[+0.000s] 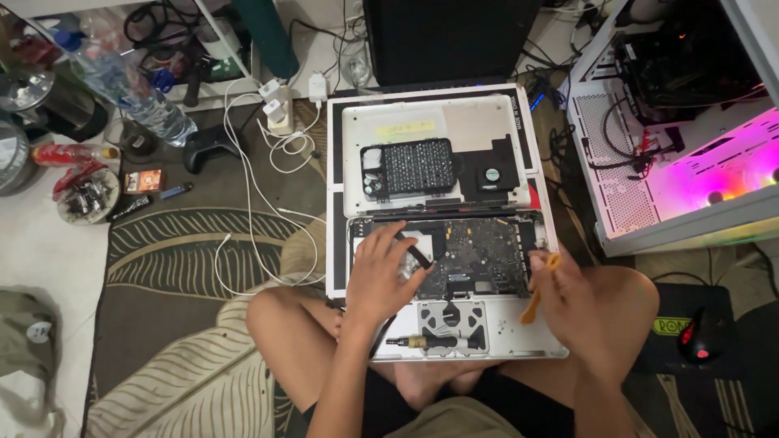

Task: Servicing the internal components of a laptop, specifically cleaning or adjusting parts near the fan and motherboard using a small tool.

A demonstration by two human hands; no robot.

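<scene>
Left hand (pixel 381 272) palm-down at opened laptop's (pixel 519 337) left edge, fingers curled, pinching a black ribbon cable (pixel 419 257). Right hand (pixel 568 288) at right edge, closed around orange pry tool (pixel 537 296).

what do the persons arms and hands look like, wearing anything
Both hands, left and right, are bare: no gloves, and no rings or watch that I can make out. Both forearms are bare too, with no sleeves showing in the head view.

a pale yellow strip label (pixel 405 128) sits on the removed laptop cover at the top, a small orange-brown box (pixel 144 180) lies on the rug at far left, and a yellow-on-black label (pixel 671 325) shows on the mat beside the mouse.
</scene>
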